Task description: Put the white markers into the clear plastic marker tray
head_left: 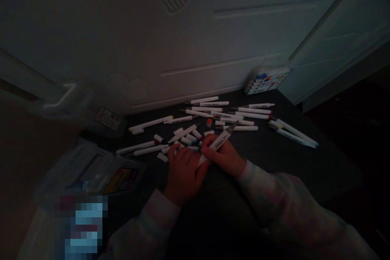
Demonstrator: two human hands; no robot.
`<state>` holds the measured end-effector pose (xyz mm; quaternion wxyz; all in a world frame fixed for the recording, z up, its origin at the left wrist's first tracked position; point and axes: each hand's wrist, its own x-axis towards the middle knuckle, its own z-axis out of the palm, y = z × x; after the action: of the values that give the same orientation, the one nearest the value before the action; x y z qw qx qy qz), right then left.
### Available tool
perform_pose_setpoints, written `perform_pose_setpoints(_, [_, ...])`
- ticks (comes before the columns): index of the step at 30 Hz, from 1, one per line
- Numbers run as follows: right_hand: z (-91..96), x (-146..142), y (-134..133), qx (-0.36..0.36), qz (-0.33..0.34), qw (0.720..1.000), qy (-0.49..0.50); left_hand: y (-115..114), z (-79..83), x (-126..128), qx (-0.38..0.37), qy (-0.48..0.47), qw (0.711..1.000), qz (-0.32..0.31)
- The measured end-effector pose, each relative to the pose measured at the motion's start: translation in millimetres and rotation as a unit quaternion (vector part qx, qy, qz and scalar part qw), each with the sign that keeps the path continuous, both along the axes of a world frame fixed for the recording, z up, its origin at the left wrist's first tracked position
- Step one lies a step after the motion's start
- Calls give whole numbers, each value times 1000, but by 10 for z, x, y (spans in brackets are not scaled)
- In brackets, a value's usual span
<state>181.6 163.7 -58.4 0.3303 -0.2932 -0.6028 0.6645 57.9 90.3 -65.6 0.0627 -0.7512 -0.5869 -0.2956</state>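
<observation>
The scene is very dim. My right hand [224, 155] is closed around a white marker [219, 141] whose dark tip points up and to the right. My left hand [183, 169] rests palm down on the dark table [274, 162], fingers stretched toward loose white caps [189, 138] and touching the lower end of that marker. Many white markers [231, 114] lie scattered just beyond both hands, several uncapped.
A box of coloured markers [267, 81] stands at the back right against a white panelled wall [195, 28]. A clear plastic case [94, 170] with a colour chart lies at the left. Two markers [292, 132] lie near the table's right edge.
</observation>
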Motion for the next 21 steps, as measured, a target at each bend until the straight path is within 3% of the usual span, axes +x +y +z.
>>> perform_pose_setpoints(6, [-17, 9, -10, 47, 9, 999, -11, -2, 7, 9, -6, -11, 1000, 4])
perform_pose_setpoints(11, [-31, 10, -12, 41, -1, 999, -4, 0, 16, 8, -2, -21, 1000, 1])
perform_pose_setpoints(15, [-48, 27, 60, -4, -98, 995, 25, 0, 9, -17, 1, -38, 999, 9])
perform_pose_setpoints(21, [-45, 117, 327, -45, -247, 967, 41, 0, -4, -44, 3, -53, 998, 14])
